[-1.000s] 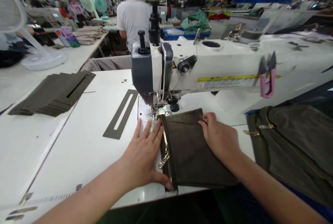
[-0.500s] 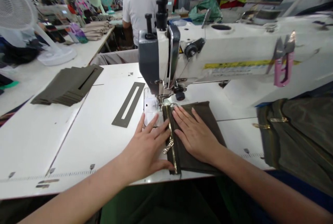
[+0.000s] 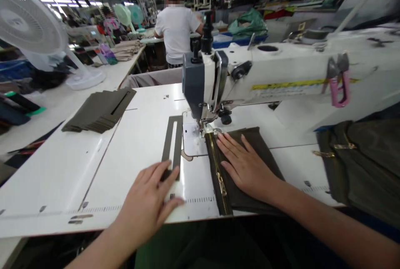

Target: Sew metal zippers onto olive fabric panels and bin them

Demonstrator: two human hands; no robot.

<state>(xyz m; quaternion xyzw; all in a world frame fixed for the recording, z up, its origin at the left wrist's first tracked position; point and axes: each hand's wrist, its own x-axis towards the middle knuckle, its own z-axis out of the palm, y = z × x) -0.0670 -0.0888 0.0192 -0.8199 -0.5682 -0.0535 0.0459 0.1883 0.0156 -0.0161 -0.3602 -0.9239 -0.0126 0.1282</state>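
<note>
My right hand (image 3: 242, 162) lies flat on a dark olive fabric piece (image 3: 265, 156), fingers stretched toward the needle area of the sewing machine (image 3: 203, 77). Along the fabric's left side runs a gold zipper (image 3: 215, 156) with its pull (image 3: 222, 183) lying near the lower end. The top of the zipper sits by the presser foot (image 3: 201, 127). My left hand (image 3: 150, 194) rests with fingers apart on the near end of a slotted olive strip (image 3: 170, 139), which lies left of the needle plate (image 3: 192, 139). Its fingertips touch the strip without gripping it.
A fanned stack of olive slotted pieces (image 3: 100, 110) lies on the left. Pink-handled snips (image 3: 340, 83) hang on the machine arm. More olive fabric with zippers (image 3: 365, 164) is heaped at right. A white fan (image 3: 84, 77) stands at back left; a person in white (image 3: 178, 31) is beyond.
My left hand has left the zipper and moved left onto the slotted strip, which now lies more upright in view and nearer the needle plate. My right hand stays on the fabric. The view has shifted.
</note>
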